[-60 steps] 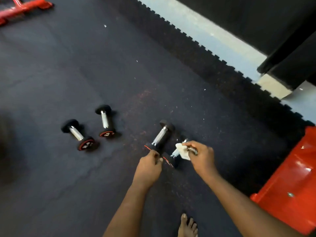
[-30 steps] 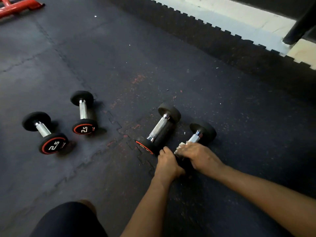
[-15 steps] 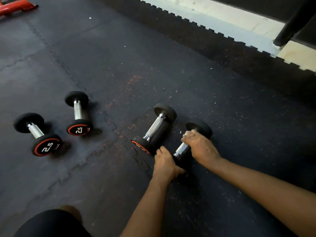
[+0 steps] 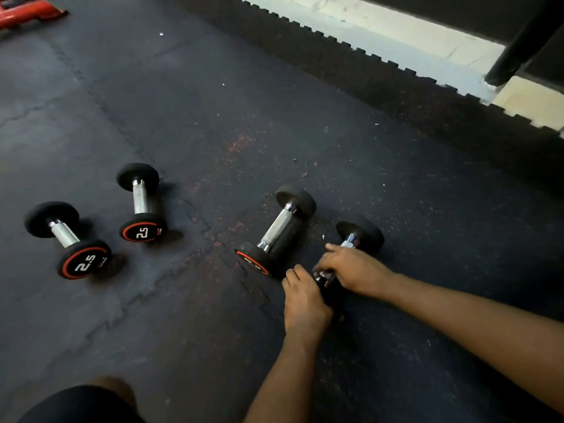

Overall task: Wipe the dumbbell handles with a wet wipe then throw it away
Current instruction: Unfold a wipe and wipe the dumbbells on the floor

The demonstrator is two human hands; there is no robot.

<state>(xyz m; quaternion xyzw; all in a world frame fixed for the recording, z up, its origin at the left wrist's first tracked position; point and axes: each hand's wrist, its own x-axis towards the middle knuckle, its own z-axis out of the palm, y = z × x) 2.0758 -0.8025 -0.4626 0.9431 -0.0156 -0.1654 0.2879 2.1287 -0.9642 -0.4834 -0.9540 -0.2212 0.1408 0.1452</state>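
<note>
Down on the rubber floor [image 4: 213, 117], seen from the head camera, the person crouches over the rightmost dumbbell [image 4: 360, 236], which lies at about four o'clock from the frame's centre. The left hand [image 4: 305, 300] is closed over that dumbbell's near head, pinning it to the mat. The right hand [image 4: 354, 267] is curled around the chrome handle, at one o'clock from the left hand. To do this step well, I would say the left hand should keep the weight from rolling while the right slides along the whole knurled length and twists around it, so the underside gets cleaned too.

Just beside it at ten o'clock lies a second dumbbell [image 4: 276, 230], handle bare. Well apart at nine o'clock sit two smaller ones marked 2.5 [image 4: 142, 203] [image 4: 67, 239].

The wet wipe itself cannot be seen; presumably it is under the right palm, but that is a guess. No bin shows anywhere. The gripped dumbbell's near head is covered by the left hand. A red frame [image 4: 27, 10] is cut off at eleven o'clock, and a dark knee [image 4: 85, 404] pokes in at seven.
</note>
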